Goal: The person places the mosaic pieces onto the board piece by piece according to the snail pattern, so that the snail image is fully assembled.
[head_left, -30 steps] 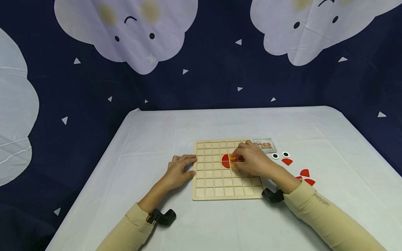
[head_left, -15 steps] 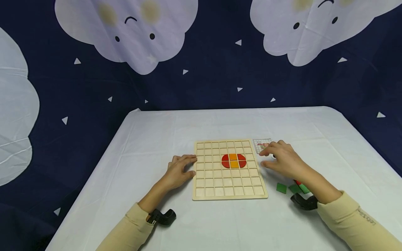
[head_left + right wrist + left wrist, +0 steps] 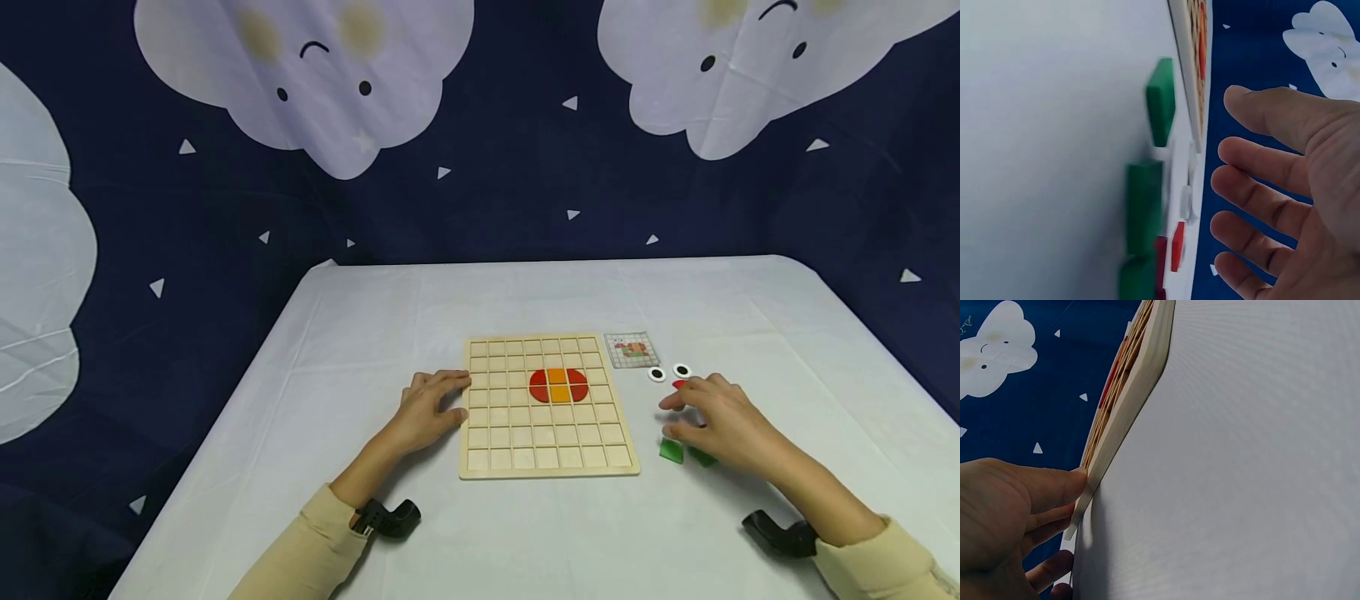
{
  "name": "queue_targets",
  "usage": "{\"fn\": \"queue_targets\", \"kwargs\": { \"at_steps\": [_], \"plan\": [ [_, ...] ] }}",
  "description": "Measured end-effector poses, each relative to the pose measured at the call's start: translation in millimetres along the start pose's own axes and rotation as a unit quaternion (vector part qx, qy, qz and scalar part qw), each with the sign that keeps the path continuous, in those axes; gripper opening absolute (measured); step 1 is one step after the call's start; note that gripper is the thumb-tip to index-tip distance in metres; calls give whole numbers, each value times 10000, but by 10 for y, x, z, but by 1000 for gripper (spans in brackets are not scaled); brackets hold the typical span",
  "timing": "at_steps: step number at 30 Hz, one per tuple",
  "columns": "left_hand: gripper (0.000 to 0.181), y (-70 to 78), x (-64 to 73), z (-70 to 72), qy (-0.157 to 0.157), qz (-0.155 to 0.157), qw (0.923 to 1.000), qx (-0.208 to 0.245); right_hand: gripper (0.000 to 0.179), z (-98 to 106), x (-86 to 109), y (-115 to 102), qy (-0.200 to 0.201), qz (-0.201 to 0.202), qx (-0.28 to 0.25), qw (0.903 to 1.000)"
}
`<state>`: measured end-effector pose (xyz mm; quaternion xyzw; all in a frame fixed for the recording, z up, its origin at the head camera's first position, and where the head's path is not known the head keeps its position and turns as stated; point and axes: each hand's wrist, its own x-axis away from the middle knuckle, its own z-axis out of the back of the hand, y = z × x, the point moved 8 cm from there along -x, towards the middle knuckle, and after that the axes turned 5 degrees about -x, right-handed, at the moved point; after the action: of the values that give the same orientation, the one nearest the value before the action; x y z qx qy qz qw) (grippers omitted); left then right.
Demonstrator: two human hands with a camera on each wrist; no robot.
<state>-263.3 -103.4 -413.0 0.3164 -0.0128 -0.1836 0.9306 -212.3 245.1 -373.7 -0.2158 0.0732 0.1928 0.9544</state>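
A wooden grid board (image 3: 517,437) lies flat on the white table. Two orange squares (image 3: 558,391) sit in its cells between red rounded pieces (image 3: 538,385), together forming an oval. My left hand (image 3: 427,412) rests against the board's left edge, thumb and fingertips touching the rim. To the right of the board, my right hand (image 3: 723,423) hovers with parted fingers and holds nothing. Below it lie green square tiles (image 3: 672,451); in the right wrist view several green tiles (image 3: 1161,103) and a red piece (image 3: 1177,247) stand beside the fingers. My right hand hides part of the loose pieces.
A small pattern card (image 3: 632,350) lies at the board's upper right corner. Two white eye discs (image 3: 657,374) with black centres are just below it. A dark blue cloth with clouds (image 3: 495,208) hangs behind the table.
My right hand has left the orange and red pieces on the board and moved right, over the loose tiles. My left hand has stayed at the board's edge.
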Motion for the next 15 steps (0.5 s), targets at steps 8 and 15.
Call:
{"fn": "queue_targets", "kwargs": {
  "at_steps": [8,15],
  "plan": [
    [47,-6,-5,-7,0,-5,10000,-14,28,-81,144,19,2,-54,218,9997],
    [47,-8,-6,-9,31,-15,10000,-19,30,-103,214,7,119,94,397,9991]
  ]
}}
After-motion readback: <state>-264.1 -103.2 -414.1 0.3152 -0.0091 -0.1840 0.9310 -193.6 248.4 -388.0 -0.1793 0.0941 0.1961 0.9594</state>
